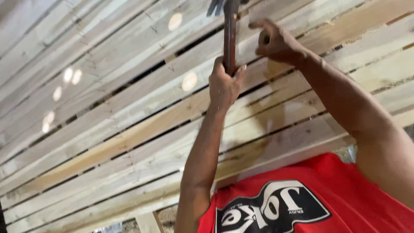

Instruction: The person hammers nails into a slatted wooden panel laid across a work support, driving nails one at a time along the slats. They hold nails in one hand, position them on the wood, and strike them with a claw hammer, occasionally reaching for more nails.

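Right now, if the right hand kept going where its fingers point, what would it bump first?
The right hand would probably meet the hammer handle in the left hand, though depth is unclear.

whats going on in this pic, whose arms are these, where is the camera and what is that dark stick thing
There is no machine here: the picture comes from a camera worn on a person's head, so the two bare arms are that person's own, and the red shirt at the bottom is theirs too. In front of them is a surface of pale wooden planks laid side by side with dark gaps between. The left hand is wrapped around the handle of a hammer; its head is partly cut off by the top edge. The right hand rests against the planks beside the hammer, fingers pinched together. Whether it holds something small, such as a nail, is too hard to tell.
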